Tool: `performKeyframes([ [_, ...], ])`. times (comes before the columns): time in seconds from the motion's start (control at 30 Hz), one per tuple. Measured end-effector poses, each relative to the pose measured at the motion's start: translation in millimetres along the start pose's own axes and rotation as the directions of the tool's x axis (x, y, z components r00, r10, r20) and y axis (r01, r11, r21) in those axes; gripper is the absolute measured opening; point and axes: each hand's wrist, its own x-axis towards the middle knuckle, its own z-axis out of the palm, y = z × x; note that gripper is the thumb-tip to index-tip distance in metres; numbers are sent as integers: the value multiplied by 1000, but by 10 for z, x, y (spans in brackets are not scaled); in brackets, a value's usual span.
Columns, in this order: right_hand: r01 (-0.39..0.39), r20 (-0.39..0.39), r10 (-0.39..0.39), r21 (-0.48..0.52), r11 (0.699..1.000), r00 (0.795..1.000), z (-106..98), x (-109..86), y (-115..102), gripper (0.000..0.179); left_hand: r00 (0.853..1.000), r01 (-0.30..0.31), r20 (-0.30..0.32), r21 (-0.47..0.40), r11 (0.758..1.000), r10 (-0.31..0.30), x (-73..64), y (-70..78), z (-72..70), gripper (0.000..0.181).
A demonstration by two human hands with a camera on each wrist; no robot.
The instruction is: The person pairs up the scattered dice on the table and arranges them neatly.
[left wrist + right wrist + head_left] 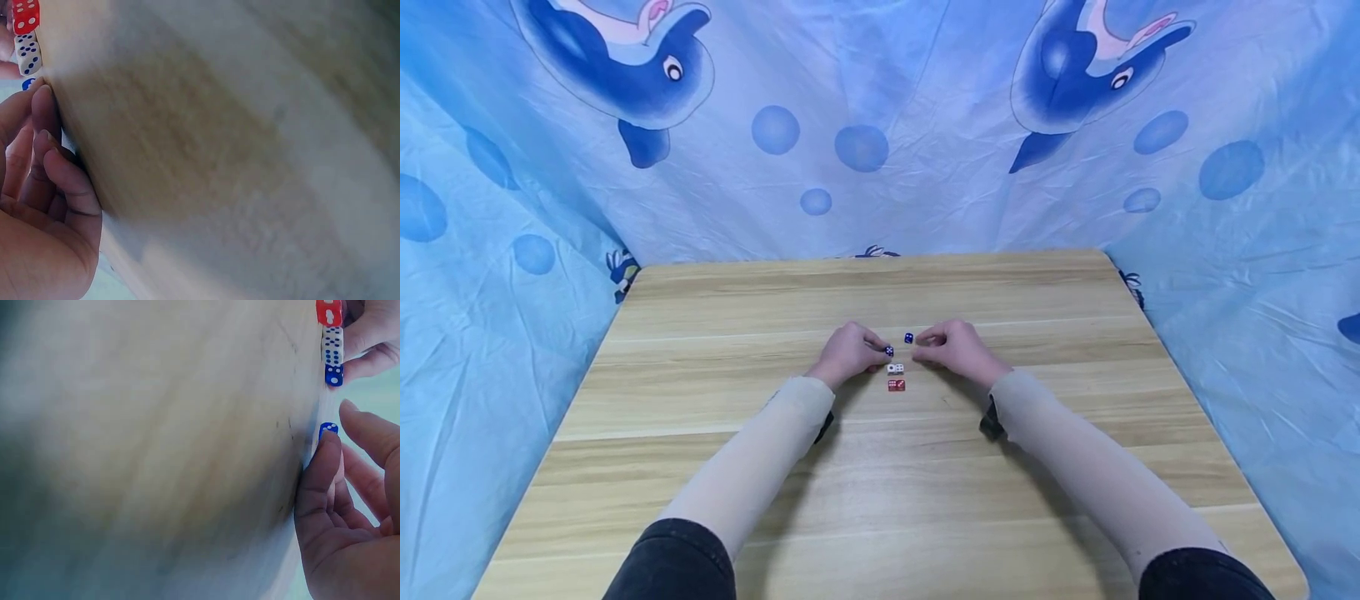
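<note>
My left hand [847, 353] pinches a blue die [889, 351] between thumb and fingertip, just beyond a pair of white dice [896, 368]. On the near side of those lies a pair of red dice [897, 385]. A second blue die [908, 338] sits on the wood, slightly farther back and to the right. Beside it is my right hand [953, 346], thumb and index finger parted. In the right wrist view, the right thumb tip partly covers this blue die [329, 429]. From the left wrist, fingertips hide most of the held die [28, 83].
A wood-grain table [880, 500] spreads around the dice on every side. Blue cloth [820, 75] printed with dolphins and bubbles hangs behind its far edge and along both sides. A dark strap [992, 421] shows at the right wrist.
</note>
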Motion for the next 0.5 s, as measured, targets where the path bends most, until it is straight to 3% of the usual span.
performKeyframes([
  [0.23,-72,-30,73,36,997,997,26,79,-46,37,1000,0,4,-17,1000,0,14,-17,12,22],
  [0.5,-79,-72,74,-56,995,995,110,169,-111,35,1000,3,-1,3,1000,-3,17,-19,17,21],
])
